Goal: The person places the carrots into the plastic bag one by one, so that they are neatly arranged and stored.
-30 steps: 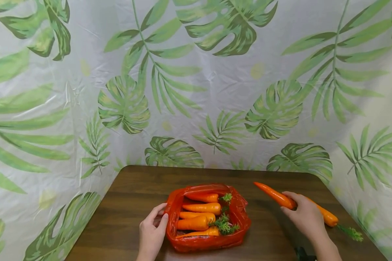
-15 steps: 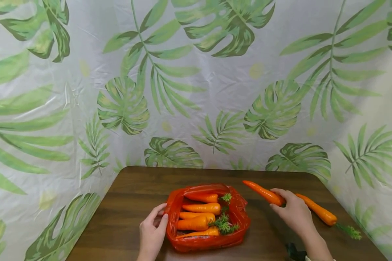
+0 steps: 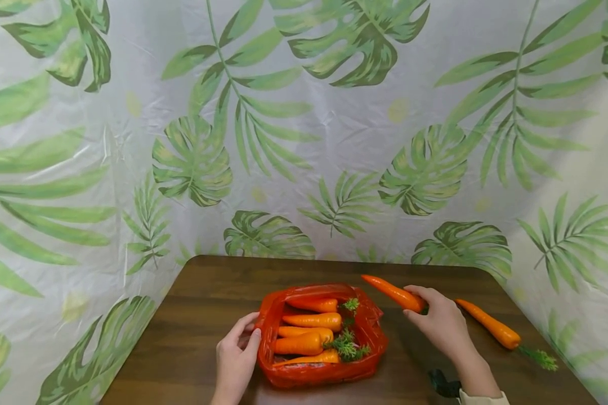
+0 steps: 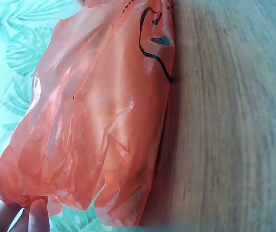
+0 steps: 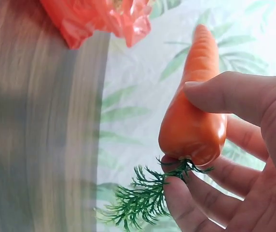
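Observation:
A red plastic bag (image 3: pixel 329 379) lies on the table with its mouth spread wide, and several orange carrots (image 3: pixel 311 322) with green tops are inside. My left hand (image 3: pixel 237 351) pinches the bag's left rim; fingertips (image 4: pixel 39 215) curl at the gathered edge in the left wrist view. Right of the bag, my right hand (image 3: pixel 443 323) grips another carrot (image 3: pixel 387 289) near its thick end. The thumb presses on the carrot's side, and its green leafy top (image 5: pixel 140 198) hangs beside the fingers. This carrot's tip points up and left, towards the bag.
One more carrot (image 3: pixel 491 326) lies on the dark wooden table (image 3: pixel 182 320) at the right, beyond my right hand. Behind the table hangs a leaf-patterned curtain (image 3: pixel 334 140). A dark strap device (image 3: pixel 443 384) sits at my right wrist.
My right hand has moved left with its carrot, closer to the bag and away from the carrot lying at the right. The left hand and bag have stayed in place.

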`<state>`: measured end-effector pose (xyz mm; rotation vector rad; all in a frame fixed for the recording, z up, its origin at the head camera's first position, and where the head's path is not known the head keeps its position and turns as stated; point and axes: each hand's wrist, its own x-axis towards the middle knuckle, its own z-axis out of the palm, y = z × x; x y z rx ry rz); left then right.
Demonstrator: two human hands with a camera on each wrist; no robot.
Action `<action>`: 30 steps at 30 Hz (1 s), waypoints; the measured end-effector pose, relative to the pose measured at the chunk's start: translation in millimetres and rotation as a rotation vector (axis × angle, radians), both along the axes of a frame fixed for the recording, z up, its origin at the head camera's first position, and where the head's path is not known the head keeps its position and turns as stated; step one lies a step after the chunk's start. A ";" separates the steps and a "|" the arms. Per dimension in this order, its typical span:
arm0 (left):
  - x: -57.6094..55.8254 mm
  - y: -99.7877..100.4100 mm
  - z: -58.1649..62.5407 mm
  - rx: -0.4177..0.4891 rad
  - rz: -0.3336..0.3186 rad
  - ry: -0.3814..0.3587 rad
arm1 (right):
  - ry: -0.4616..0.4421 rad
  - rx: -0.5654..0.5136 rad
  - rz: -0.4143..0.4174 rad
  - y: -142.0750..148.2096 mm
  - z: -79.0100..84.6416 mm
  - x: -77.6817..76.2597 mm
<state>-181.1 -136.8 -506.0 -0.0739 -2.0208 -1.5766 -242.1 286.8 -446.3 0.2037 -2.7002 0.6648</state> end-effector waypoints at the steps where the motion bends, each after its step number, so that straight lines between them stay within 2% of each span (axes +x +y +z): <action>1: -0.2 -0.3 0.1 -0.002 0.000 0.001 | -0.001 0.001 0.006 -2.2 0.5 -0.5; 13: 1.9 -2.0 -3.0 -0.006 0.009 -0.059 | -0.015 -0.020 0.046 -28.7 0.3 -2.3; 19: 0.2 -2.4 -1.5 -0.017 0.021 -0.033 | -0.039 -0.036 0.084 -44.9 -0.1 -5.2; 30: 0.8 -1.7 3.1 0.002 -0.003 -0.024 | -0.033 -0.015 0.125 -70.4 -1.0 -7.2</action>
